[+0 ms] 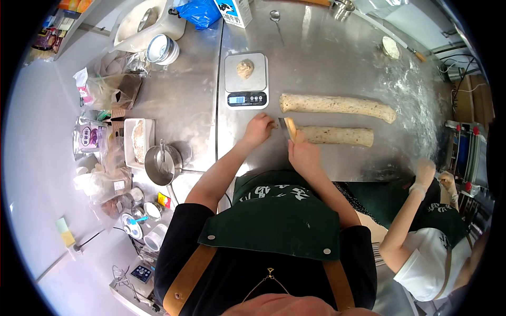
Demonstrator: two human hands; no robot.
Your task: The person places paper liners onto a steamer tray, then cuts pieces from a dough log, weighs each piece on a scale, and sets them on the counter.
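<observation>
Two long speckled dough logs lie on the steel table: a far log and a shorter near log. My right hand grips a dough scraper with a wooden handle, its blade at the near log's left end. My left hand rests just left of the blade, fingers closed on a small cut piece of dough that is mostly hidden. A digital scale stands beyond my left hand with a dough ball on its platform.
A co-worker's gloved hand rests on the table's near right edge. At the left are a metal bowl, a white tray, bags and small tins. A milk carton and spoon sit at the back. Flour dusts the right side.
</observation>
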